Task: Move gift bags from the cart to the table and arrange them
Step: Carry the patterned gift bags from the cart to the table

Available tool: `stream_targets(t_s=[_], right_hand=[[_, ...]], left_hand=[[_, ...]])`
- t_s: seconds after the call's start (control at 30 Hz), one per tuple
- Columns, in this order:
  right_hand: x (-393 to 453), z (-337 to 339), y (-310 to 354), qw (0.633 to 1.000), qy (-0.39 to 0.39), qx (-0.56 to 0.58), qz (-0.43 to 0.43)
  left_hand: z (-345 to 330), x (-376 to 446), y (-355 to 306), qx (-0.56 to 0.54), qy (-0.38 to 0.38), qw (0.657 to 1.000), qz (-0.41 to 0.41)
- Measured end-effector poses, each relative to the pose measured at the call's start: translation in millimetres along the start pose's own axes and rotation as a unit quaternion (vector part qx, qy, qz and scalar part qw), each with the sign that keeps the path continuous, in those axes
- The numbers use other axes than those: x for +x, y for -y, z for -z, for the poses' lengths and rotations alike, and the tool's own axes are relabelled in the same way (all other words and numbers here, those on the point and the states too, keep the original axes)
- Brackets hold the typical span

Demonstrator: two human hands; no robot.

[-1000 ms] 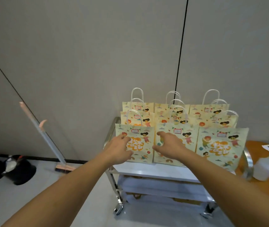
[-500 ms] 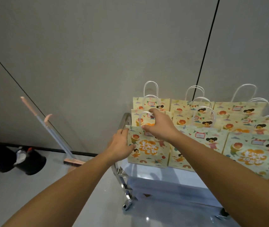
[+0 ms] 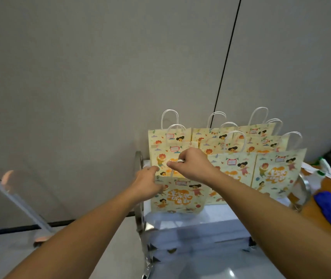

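On the cart's top shelf: the front-left gift bag (image 3: 177, 195) stands upright at the near left corner of the cart (image 3: 139, 190), its long axis vertical.
Right hand: the right hand (image 3: 192, 165) sits directly above that bag, fingers curled and pinching its white handles (the loops are mostly hidden inside the fist).
Left hand: the left hand (image 3: 147, 183) rests against the bag's upper left edge with curled fingers; whether it truly pinches the paper cannot be told.
Key relation: the bag hangs straight below the right-hand grip, so a lift should go straight up to clear its neighbours, which touch it on the right and behind.
Nearer hand: both are on the bag; the right one carries it.
Destination: the wooden table (image 3: 321, 206) lies just beside the cart, to the right.
Count of bags: nine appear to stand in three rows of three (back ones partly hidden).
Count on the table: no bags seen there.
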State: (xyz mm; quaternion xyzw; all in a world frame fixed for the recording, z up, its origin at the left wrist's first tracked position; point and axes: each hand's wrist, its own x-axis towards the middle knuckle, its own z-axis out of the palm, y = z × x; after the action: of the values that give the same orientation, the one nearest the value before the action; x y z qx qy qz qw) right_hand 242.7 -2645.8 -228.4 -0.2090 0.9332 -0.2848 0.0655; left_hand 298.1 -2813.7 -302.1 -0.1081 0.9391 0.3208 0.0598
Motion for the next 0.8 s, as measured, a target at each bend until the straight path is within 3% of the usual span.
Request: stream_targets(t_s=[0.2,0.37,0.6,0.8], right_hand=[[-33,34,16,0.987,-0.147,0.039,-0.045],[-82,60,13,0.975,-0.205,0.032,-0.084],[-201,105,-40,0.948,-0.270,0.035,-0.166],[-347,151,-103,0.906,-0.332,0.090,-0.247]], left_hand=[[14,-11,-11,-0.043,-0.042,0.989,-0.132],[5,-33,-53,-0.026,0.010,0.980,-0.197],[-58,-87,-151,0.054,0.063,0.948,-0.307],[-152,-163,-259,0.063,0.084,0.913,-0.393]])
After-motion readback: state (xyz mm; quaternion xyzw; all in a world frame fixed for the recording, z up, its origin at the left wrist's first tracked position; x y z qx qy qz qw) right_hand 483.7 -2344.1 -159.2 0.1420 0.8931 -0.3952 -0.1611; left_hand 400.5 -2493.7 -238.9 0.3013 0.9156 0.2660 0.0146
